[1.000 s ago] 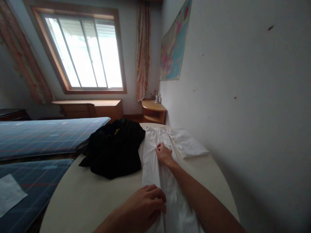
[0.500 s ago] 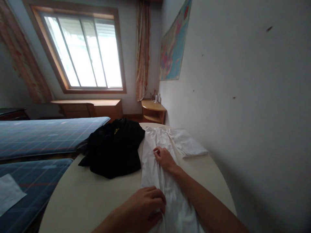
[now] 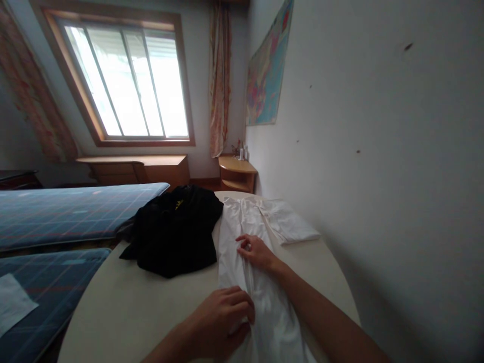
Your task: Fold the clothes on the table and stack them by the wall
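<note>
A long white garment (image 3: 230, 257) lies spread from the far rim of the round table (image 3: 124, 302) towards me, with a raised fold along its middle. A further white piece of cloth (image 3: 291, 222) lies folded at its upper right; I cannot tell whether both are one. My left hand (image 3: 225, 317) is on the near part, fingers curled with their tips at the middle fold. Farther up, my right hand (image 3: 255, 252) lies over the fold, thumb and forefinger apart with nothing between them. Left of the garment sits a crumpled black garment (image 3: 181, 237) with a small yellow mark.
Plaid blue mattresses (image 3: 75, 212) stand to the left, a white sheet (image 3: 15, 302) on the nearer one. The wall (image 3: 397, 201) runs close along the right. Behind the table are a wooden corner shelf (image 3: 238, 165) and a desk (image 3: 159, 161) under the window.
My right thumb and forefinger have parted, and that hand has come slightly towards me. My left hand stays at the fold. The view has shifted slightly; both garments lie as before.
</note>
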{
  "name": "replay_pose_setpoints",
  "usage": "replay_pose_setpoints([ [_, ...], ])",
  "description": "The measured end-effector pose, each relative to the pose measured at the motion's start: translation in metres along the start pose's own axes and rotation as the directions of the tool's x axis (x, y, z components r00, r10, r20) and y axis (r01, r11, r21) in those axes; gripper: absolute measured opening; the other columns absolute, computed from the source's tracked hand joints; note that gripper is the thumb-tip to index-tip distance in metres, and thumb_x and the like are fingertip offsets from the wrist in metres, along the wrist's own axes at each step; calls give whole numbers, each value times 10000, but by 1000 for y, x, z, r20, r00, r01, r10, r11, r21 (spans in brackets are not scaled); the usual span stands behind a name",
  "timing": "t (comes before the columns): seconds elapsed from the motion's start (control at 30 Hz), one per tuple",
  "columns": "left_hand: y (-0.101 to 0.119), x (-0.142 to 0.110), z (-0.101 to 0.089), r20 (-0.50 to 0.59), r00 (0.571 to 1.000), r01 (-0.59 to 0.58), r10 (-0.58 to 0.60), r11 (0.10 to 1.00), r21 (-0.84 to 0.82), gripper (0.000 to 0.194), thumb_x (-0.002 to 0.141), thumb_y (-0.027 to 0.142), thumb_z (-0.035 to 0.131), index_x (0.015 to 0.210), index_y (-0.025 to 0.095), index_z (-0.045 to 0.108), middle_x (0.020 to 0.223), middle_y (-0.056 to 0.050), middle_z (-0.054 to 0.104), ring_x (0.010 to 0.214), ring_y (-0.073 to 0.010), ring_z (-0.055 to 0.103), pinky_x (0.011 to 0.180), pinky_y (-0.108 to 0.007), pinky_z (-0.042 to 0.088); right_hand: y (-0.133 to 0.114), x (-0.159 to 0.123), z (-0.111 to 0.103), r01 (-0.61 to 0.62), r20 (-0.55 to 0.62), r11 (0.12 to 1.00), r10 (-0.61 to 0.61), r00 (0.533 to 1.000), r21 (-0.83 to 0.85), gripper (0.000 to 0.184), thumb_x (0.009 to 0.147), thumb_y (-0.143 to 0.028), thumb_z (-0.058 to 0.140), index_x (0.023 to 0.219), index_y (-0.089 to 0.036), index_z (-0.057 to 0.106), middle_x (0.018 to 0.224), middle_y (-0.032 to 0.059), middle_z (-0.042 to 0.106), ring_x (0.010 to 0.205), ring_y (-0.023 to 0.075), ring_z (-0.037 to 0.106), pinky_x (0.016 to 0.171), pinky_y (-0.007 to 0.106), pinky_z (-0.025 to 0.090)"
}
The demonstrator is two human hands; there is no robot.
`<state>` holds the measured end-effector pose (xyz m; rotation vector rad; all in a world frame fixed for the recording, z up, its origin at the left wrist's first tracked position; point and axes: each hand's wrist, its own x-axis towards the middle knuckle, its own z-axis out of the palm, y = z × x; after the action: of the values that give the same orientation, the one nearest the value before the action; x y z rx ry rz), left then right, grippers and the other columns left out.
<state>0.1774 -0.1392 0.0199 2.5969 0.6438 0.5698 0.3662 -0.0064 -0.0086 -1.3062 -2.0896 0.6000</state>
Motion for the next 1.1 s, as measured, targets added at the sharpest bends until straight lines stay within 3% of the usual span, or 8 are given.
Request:
replay_pose_setpoints([
  [0.2, 1, 0, 0, -11, 1000, -11, 11, 1000, -13, 225, 752, 86, 552, 924, 230, 567, 950, -17, 678, 869, -161, 605, 823, -261, 464, 1, 0, 1, -134, -121, 989, 141, 983, 64, 276, 836, -231, 562, 1092, -192, 659, 896, 23, 698, 819, 165, 635, 793, 270, 467],
  [0.4, 3, -1, 1, 119, 992, 32, -35, 999, 29, 348, 786, 113, 558, 1096, 262, 615, 1065, -22, 684, 935, -179, 622, 858, -283, 466, 10, -12, -4, -24, -63, 1000, 25, 998, 6, 330, 849, -165, 534, 1159, -177, 645, 979, 59, 693, 1003, 195, 605, 896, 300, 454],
  [0.57, 5, -2, 4, 118, 993, -11, 4, 998, 58, 243, 850, 211, 608, 1075, 290, 653, 1029, 5, 707, 937, -184, 610, 876, -317, 437, 15, -26, -21, 74, 47, 997, -75, 996, 25, 311, 833, -136, 542, 1126, -169, 641, 1136, 90, 664, 1102, 214, 584, 979, 339, 435],
  [0.67, 4, -2, 9, 91, 994, -69, 64, 996, 57, 201, 858, 301, 656, 1059, 289, 661, 999, 10, 706, 996, -193, 591, 947, -350, 405, 9, -38, -36, 97, 131, 995, -92, 987, -33, 232, 818, -159, 600, 1041, -173, 661, 1077, 86, 671, 1052, 222, 598, 975, 355, 433],
  [0.8, 4, -1, 11, 96, 995, -41, 35, 997, 62, 217, 824, 296, 691, 1038, 273, 664, 1022, -10, 671, 1018, -192, 584, 949, -338, 427, -15, -71, -54, 102, 187, 991, -84, 979, -89, 76, 825, -209, 641, 891, -181, 667, 916, 43, 670, 873, 183, 609, 826, 295, 466],
  [0.9, 6, 0, 8, 125, 992, 26, -33, 998, 57, 284, 784, 270, 711, 1061, 282, 650, 1081, -10, 647, 1018, -197, 586, 929, -335, 464, -36, -108, -63, 77, 328, 994, -46, 943, -84, 87, 823, -261, 669, 878, -194, 672, 829, 13, 668, 747, 154, 605, 716, 261, 477],
  [1.0, 10, 0, 5, 134, 988, 69, -75, 997, 46, 354, 761, 282, 732, 1098, 291, 624, 1240, -16, 595, 1114, -222, 562, 970, -360, 471, -49, -141, -64, 142, 368, 988, -107, 924, -68, 293, 782, -313, 740, 1054, -224, 676, 1100, 51, 674, 1026, 206, 614, 924, 320, 474],
  [1.1, 9, -1, 8, 107, 988, 107, -115, 991, 81, 440, 763, 297, 735, 1177, 283, 586, 1405, -42, 491, 1256, -260, 481, 1060, -410, 428, -48, -153, -58, 137, 327, 983, -91, 941, -121, 442, 873, -393, 654, 1285, -243, 593, 1406, 87, 544, 1337, 255, 445, 1131, 421, 336],
])
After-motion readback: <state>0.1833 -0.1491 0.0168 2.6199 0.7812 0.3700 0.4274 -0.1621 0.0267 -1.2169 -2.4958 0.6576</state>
